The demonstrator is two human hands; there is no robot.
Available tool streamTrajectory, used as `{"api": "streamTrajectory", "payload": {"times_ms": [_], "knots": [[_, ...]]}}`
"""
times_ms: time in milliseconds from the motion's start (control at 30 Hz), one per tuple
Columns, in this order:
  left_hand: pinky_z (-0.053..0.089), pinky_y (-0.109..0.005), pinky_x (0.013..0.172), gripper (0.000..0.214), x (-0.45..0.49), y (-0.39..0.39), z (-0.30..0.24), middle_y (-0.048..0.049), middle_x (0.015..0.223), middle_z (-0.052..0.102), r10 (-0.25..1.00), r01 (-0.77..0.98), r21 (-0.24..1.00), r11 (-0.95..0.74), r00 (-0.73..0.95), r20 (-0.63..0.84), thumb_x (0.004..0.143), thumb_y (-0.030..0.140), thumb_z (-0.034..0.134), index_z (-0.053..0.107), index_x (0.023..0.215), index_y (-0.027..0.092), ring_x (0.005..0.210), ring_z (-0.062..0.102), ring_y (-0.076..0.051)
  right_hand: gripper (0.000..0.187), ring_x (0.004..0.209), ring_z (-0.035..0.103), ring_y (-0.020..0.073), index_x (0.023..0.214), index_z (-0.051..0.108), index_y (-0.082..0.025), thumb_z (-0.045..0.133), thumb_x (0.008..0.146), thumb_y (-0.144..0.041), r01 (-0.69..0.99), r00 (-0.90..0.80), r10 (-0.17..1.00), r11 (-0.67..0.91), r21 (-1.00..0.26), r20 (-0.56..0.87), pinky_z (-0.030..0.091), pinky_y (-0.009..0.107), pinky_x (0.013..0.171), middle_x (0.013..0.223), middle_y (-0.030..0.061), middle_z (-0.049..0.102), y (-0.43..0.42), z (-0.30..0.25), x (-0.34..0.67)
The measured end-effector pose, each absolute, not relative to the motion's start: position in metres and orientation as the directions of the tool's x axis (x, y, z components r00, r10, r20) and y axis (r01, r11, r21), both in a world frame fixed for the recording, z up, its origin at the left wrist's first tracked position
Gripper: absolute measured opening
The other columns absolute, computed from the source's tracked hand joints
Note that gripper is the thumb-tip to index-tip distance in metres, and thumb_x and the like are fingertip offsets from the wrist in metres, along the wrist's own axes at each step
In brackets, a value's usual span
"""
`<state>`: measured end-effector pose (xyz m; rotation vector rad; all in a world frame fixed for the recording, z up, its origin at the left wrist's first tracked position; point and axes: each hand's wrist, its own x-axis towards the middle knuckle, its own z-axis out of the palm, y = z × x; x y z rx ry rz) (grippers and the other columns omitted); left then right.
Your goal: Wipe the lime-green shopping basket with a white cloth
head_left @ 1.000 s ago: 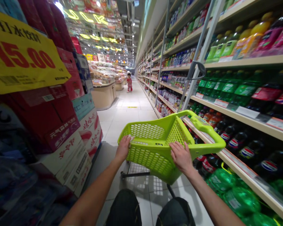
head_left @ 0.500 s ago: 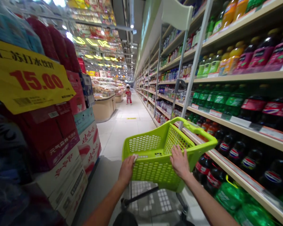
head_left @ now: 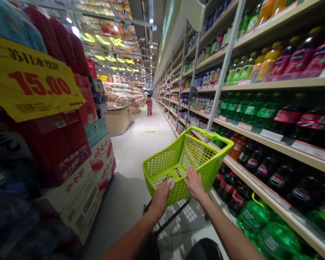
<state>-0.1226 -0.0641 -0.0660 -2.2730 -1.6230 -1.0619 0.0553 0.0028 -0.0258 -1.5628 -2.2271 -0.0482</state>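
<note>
Standing on the tiled floor [head_left: 124, 202] near a shelf's [head_left: 256, 182] front edge was our green cart [head_left: 180, 195]. Our left hand [head_left: 160, 199] grasped a white wad [head_left: 172, 183] against its near side; our right hand [head_left: 194, 184] lay over that rim, whether gripping we could not tell. Beyond the cart's right end, we saw soda bottles [head_left: 277, 178]; leftward, stacked cartons [head_left: 77, 196] and a yellow price sign [head_left: 38, 80].

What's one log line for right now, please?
left hand: holding white wad at green cart | right hand: on cart's near rim | left side: stacked boxes | right side: bottle shelves
</note>
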Motion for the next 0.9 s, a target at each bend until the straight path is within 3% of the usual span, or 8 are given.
{"api": "streamTrajectory", "payload": {"times_ms": [233, 300, 433, 500, 667, 800, 900], "knots": [[0.04, -0.032, 0.096, 0.035, -0.136, -0.072, -0.053, -0.0067, 0.121, 0.054, 0.534, 0.66, 0.066, -0.748, 0.54, 0.651, 0.085, 0.016, 0.039, 0.047, 0.119, 0.023, 0.116, 0.044, -0.014, 0.046, 0.129, 0.018, 0.0322, 0.128, 0.04, -0.016, 0.029, 0.087, -0.033, 0.935, -0.09, 0.928, 0.204, -0.291, 0.361, 0.029, 0.057, 0.091, 0.142, 0.0153, 0.022, -0.023, -0.038, 0.049], [0.04, -0.032, 0.096, 0.034, -0.154, -0.065, -0.052, -0.0059, 0.121, 0.054, 0.594, 0.671, 0.147, -0.727, 0.506, 0.625, 0.085, 0.018, 0.04, 0.048, 0.118, 0.024, 0.115, 0.046, -0.014, 0.046, 0.13, 0.017, 0.0303, 0.129, 0.039, -0.017, 0.03, 0.087, -0.034, 0.938, -0.091, 0.931, 0.199, -0.283, 0.353, 0.026, 0.056, 0.094, 0.142, 0.0144, 0.021, -0.024, -0.039, 0.054], [0.041, -0.039, 0.095, 0.032, -0.173, -0.047, -0.062, -0.0082, 0.12, 0.054, 0.785, 0.77, 0.361, -0.526, 0.277, 0.554, 0.084, 0.017, 0.041, 0.054, 0.113, 0.019, 0.112, 0.048, -0.019, 0.042, 0.132, 0.012, 0.0272, 0.126, 0.043, -0.021, 0.032, 0.087, -0.033, 0.935, -0.149, 0.94, 0.235, -0.264, 0.308, 0.019, 0.056, 0.098, 0.142, 0.0102, 0.022, -0.027, -0.033, 0.05], [0.039, -0.042, 0.096, 0.031, -0.167, -0.043, -0.07, -0.0081, 0.119, 0.055, 0.789, 0.786, 0.356, -0.505, 0.253, 0.56, 0.084, 0.017, 0.04, 0.055, 0.111, 0.018, 0.114, 0.046, -0.02, 0.039, 0.131, 0.013, 0.0261, 0.122, 0.048, -0.023, 0.031, 0.087, -0.033, 0.91, -0.216, 0.937, 0.296, -0.292, 0.276, 0.023, 0.054, 0.098, 0.142, 0.0079, 0.025, -0.029, -0.03, 0.039], [0.036, -0.04, 0.099, 0.033, -0.163, -0.038, -0.073, -0.0066, 0.122, 0.053, 0.694, 0.73, 0.22, -0.647, 0.445, 0.566, 0.085, 0.016, 0.038, 0.052, 0.115, 0.021, 0.12, 0.04, -0.018, 0.034, 0.131, 0.015, 0.0266, 0.11, 0.056, -0.022, 0.033, 0.087, -0.032, 0.905, -0.203, 0.934, 0.293, -0.307, 0.293, 0.025, 0.053, 0.097, 0.14, 0.0067, 0.03, -0.031, -0.03, 0.023], [0.034, -0.043, 0.1, 0.034, -0.19, -0.023, -0.061, -0.0108, 0.123, 0.052, 0.829, 0.86, 0.278, -0.429, 0.252, 0.5, 0.083, 0.012, 0.038, 0.052, 0.114, 0.017, 0.12, 0.04, -0.021, 0.034, 0.13, 0.018, 0.027, 0.111, 0.054, -0.023, 0.035, 0.085, -0.032, 0.92, -0.177, 0.934, 0.27, -0.285, 0.312, 0.022, 0.056, 0.097, 0.141, 0.0065, 0.027, -0.029, -0.037, 0.029], [0.033, -0.046, 0.1, 0.036, -0.184, -0.02, -0.065, -0.0135, 0.126, 0.048, 0.843, 0.88, 0.31, -0.361, 0.165, 0.513, 0.084, 0.011, 0.035, 0.05, 0.116, 0.014, 0.123, 0.036, -0.022, 0.044, 0.13, 0.019, 0.0279, 0.123, 0.045, -0.017, 0.037, 0.083, -0.035, 0.928, -0.113, 0.938, 0.218, -0.301, 0.329, 0.023, 0.054, 0.097, 0.143, 0.0118, 0.02, -0.031, -0.044, 0.03]]}}
